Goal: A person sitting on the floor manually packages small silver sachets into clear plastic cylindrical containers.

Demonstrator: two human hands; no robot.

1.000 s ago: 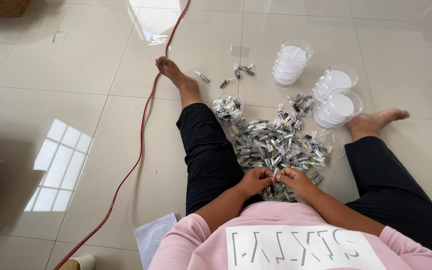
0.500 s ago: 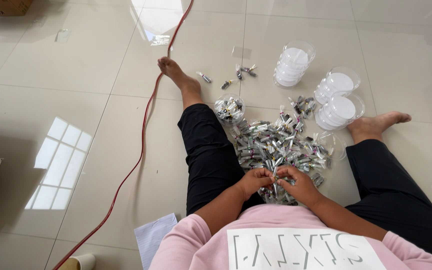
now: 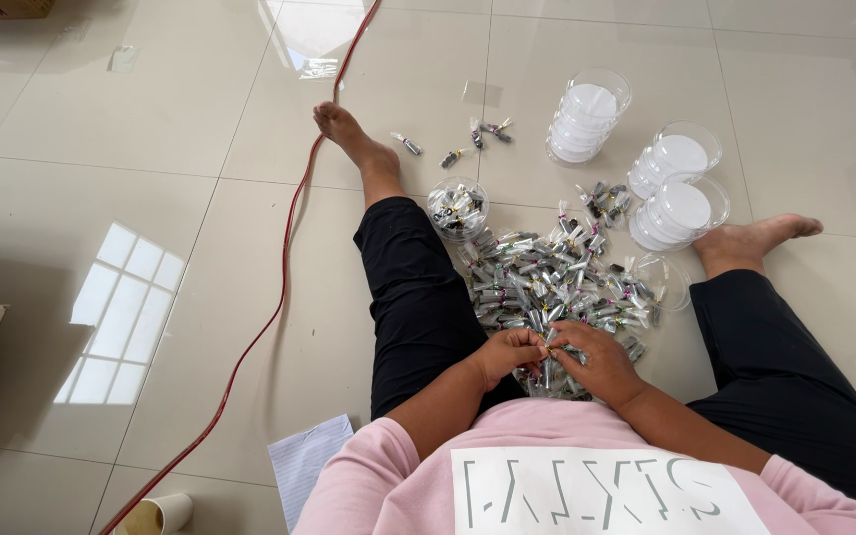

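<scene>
A pile of packets (image 3: 557, 287) lay on the floor (image 3: 131, 129) between the legs. Stacked lids (image 3: 636, 149) stood beyond it to the right. A cable (image 3: 279, 297) ran along the left.

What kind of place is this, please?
Probably an informal packing space, not a factory line: the person sits on a glossy tiled floor, with a pile of small wrapped items and stacked clear plastic containers.

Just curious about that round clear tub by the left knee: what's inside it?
The clear tub holds a handful of small wrapped pieces, like the pile on the floor beside it. What lies at its bottom is covered.
</scene>
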